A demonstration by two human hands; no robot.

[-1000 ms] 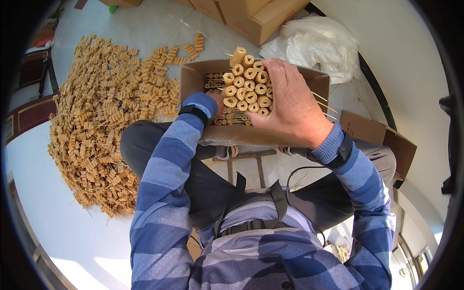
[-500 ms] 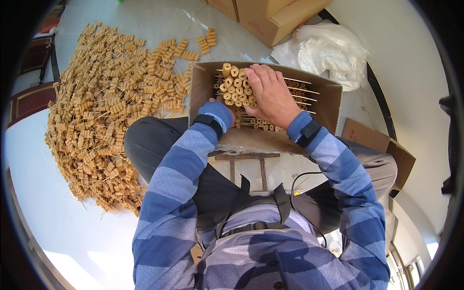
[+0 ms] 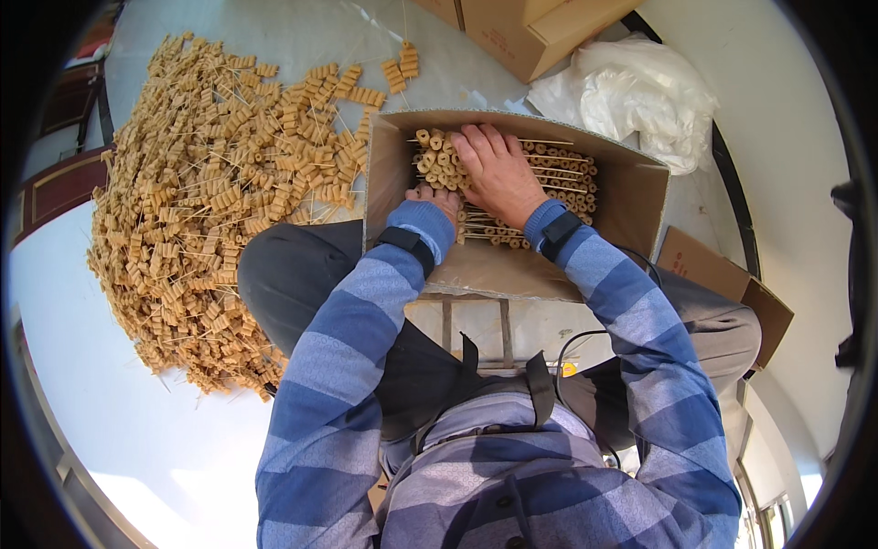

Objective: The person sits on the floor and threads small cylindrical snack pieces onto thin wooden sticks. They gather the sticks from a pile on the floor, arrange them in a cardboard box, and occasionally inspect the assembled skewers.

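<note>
Inside an open cardboard box (image 3: 512, 272) on my lap, a bundle of skewers (image 3: 439, 163) carries tan, ridged, hollow rolled pieces whose ends face up. My right hand (image 3: 503, 178) lies over the right side of this bundle, its fingers curled against the top and side. At the near left, my left hand (image 3: 439, 201) is pressed to the bundle with bent fingers; its thumb is hidden. Beneath and to the right, a layer of packed skewers (image 3: 572, 178) fills part of the box, thin sticks pointing right.
A large heap of loose skewers (image 3: 192, 220) covers the floor at the left. Closed cardboard boxes (image 3: 503, 37) stand at the back, beside crumpled clear plastic (image 3: 626, 91). Another piece of cardboard (image 3: 722, 274) rests by my right knee. A dark cable (image 3: 560, 357) hangs near my waist.
Both hands and the bundle have gone lower into the box. My left hand has shifted right, so its fingers now show. More packed skewers are visible at the right.
</note>
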